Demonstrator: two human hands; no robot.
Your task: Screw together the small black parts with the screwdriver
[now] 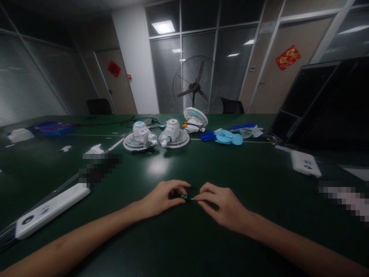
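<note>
Low over the green table (161,250), my left hand (163,198) is closed on a small dark piece with a green face (184,196), pinched between thumb and fingers. Its exact kind is too small to make out. Opposite it, my right hand (221,204) pinches the end of a thin, pale, wire-like piece (192,199). That thin piece reaches toward the green-faced one; whether the two are joined I cannot tell.
Two white fan heads (138,140) (177,139) lie face down ahead, with another fan (196,117) behind. Blue gloves (209,136) and light-blue fan blades (229,137) sit right of them. A long white device (53,209) lies at left, a white case (305,163) at right beside a black monitor (323,104).
</note>
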